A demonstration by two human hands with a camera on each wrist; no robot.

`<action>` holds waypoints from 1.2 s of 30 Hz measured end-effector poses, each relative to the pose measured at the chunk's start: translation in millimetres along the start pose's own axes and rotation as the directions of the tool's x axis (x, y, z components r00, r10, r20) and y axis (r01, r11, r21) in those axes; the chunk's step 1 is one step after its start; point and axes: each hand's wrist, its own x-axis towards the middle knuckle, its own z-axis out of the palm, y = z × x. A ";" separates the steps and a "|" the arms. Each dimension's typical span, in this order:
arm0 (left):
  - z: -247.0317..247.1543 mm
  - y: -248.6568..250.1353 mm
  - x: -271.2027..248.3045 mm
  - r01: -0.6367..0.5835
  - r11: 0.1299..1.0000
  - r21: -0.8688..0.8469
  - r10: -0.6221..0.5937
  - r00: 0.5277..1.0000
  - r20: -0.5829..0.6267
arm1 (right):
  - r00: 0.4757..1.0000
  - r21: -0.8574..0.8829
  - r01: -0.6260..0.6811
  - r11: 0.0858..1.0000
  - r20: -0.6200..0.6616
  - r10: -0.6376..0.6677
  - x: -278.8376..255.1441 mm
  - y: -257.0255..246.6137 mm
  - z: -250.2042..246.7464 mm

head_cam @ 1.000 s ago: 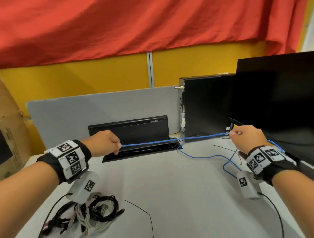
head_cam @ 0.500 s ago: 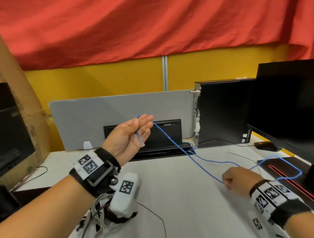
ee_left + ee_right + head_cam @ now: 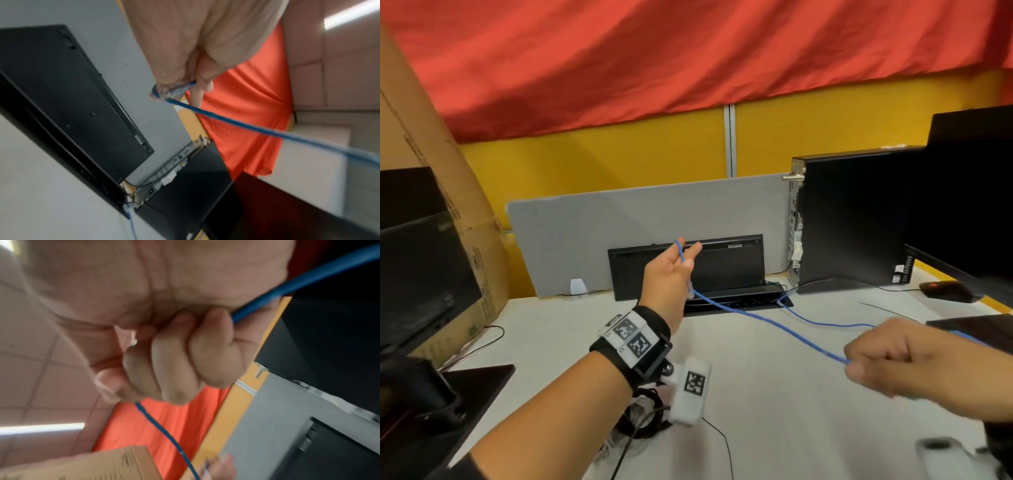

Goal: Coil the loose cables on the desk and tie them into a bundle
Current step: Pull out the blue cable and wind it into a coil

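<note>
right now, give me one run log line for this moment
step: coiling | left hand: raised, holds blue cable end | right hand: grips same cable | cable: runs between hands above desk | black bundle: on desk under left wrist

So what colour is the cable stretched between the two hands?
Blue. The cable shows best in the head view, running from the left hand to the right hand.

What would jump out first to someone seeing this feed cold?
The blue cable stretched in the air across the middle of the desk, from the raised left hand down to the right hand, which grips it in a fist. Behind hangs a red curtain over a yellow wall, with a black computer tower at right.
</note>
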 end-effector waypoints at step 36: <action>11.9 -40.1 -52.8 0.238 0.966 -0.099 -0.187 0.912 0.365 | 0.943 -0.355 -0.332 0.874 -0.103 0.317 75.8 20.5 68.9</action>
